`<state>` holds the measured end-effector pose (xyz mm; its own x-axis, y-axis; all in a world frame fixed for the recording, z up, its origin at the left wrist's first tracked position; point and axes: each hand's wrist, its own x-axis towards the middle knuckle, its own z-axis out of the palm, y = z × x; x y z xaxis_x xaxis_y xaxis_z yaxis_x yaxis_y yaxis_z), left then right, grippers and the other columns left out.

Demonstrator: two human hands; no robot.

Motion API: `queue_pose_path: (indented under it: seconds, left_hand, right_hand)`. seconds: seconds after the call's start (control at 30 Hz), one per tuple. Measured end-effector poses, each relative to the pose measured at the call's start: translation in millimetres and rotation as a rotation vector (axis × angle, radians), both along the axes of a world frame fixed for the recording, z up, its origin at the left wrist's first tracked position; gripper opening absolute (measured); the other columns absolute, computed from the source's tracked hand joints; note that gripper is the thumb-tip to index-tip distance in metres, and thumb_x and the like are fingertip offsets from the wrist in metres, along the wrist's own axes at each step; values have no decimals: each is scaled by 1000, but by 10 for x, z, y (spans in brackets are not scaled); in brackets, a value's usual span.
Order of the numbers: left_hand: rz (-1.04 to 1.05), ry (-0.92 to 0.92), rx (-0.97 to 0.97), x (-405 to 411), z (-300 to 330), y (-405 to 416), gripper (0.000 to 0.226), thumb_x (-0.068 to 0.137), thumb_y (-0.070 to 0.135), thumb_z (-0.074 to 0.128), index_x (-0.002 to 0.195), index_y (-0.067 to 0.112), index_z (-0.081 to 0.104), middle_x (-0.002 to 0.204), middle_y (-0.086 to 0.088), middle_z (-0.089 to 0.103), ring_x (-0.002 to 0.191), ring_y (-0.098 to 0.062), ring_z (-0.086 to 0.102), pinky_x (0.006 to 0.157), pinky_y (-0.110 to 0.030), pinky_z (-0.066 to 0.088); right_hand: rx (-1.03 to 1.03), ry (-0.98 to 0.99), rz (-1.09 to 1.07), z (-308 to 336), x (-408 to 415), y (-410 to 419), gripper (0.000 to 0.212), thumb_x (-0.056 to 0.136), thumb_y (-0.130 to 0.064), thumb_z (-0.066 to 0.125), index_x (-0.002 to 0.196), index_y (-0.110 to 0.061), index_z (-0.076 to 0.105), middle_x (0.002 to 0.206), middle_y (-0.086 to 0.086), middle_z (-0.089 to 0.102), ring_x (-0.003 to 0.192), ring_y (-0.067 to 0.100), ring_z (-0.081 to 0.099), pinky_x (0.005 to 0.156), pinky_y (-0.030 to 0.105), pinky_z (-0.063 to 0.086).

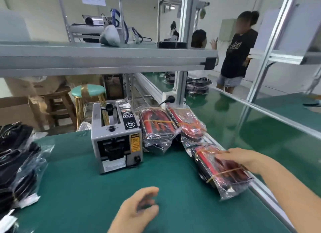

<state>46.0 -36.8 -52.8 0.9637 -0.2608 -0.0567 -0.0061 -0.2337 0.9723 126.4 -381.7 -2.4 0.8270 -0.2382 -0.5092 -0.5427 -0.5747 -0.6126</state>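
Right hand: the right hand [243,158] is laid on top of the red bundle [227,173]; the fingers are stretched nearly straight across its clear wrapping; the thumb is hidden, so no pinch can be told.
Left hand: the left hand [139,208] is held over the surface [86,189]; the fingers are loosely curled and nothing is held.
Red bundle: it is wrapped in clear plastic and bound by a yellow rubber band; it is placed at the right edge of the surface.
Tape dispenser: a grey tape dispenser [116,138] is stood mid-surface, apart from both hands.
Other bundles: a second red bundle [156,126] and a third red bundle [189,123] are set just right of the dispenser, touching each other.
Black packs: bagged black packs [17,163] are piled at the left edge.
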Motion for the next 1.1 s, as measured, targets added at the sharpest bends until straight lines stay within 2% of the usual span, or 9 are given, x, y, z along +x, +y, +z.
queue_pose_path:
  seconds: [0.07,0.13,0.27,0.37,0.5,0.63,0.8,0.97,1.1]
  left_hand:
    - [-73,142,-82,97,-31,-356,27,89,8,64,110,26,60,113,6,65,86,2,64,84,-16,47]
    - [-85,323,-179,195,11,-619,34,87,29,67,118,25,53,114,6,61,92,-7,61,88,-22,47]
    - [-109,441,-307,251,22,-864,78,81,47,70,142,20,31,119,0,58,110,-18,57,102,-31,44]
    - [-91,468,-270,314,166,-793,90,70,49,77,142,21,32,122,-3,61,109,-21,61,101,-40,46]
    - [-131,295,-348,248,371,-392,71,55,39,90,118,22,61,108,-10,71,100,-26,68,98,-44,47]
    - [-41,42,-431,233,634,73,76,52,31,89,119,45,57,112,-3,71,102,-20,68,77,-18,53]
    - [-23,-152,-378,381,742,500,75,59,24,82,126,46,55,116,-4,69,106,-20,66,82,-18,51]
    - [-45,-179,-329,399,565,737,74,65,20,80,131,40,53,122,-3,66,112,-23,63,90,-20,48]
    - [-57,-192,-276,387,475,774,71,67,21,80,130,40,54,128,-1,63,117,-22,60,98,-23,46]
  right_hand:
    - [91,-26,-52,16,-26,-13,60,47,-48,83,89,-10,64,95,4,71,87,24,65,80,32,46]
    - [159,4,-54,6,-58,-8,71,39,-41,88,96,-4,67,87,13,75,76,28,71,72,33,53]
    - [330,102,56,-27,-249,170,67,52,-27,91,107,0,64,95,16,74,80,28,72,72,33,56]
    - [411,-15,105,-78,-502,377,48,56,-21,90,95,-3,67,82,11,75,65,16,70,61,18,52]
    - [508,-271,282,-4,-835,903,50,52,-32,92,97,-25,74,94,1,75,88,15,71,81,23,52]
    - [510,-505,312,92,-794,1430,58,50,-46,89,103,-35,68,101,-6,74,96,10,69,90,29,48]
    - [484,-619,313,117,-520,1896,54,58,-30,91,105,-30,64,98,-12,72,94,6,66,90,27,48]
    - [553,-589,487,110,-397,2057,68,60,-25,89,117,-39,54,107,-22,68,98,-3,65,80,8,47]
    - [695,-690,463,172,-363,2098,64,65,-36,87,121,-43,56,116,-23,63,108,-1,61,88,11,48]
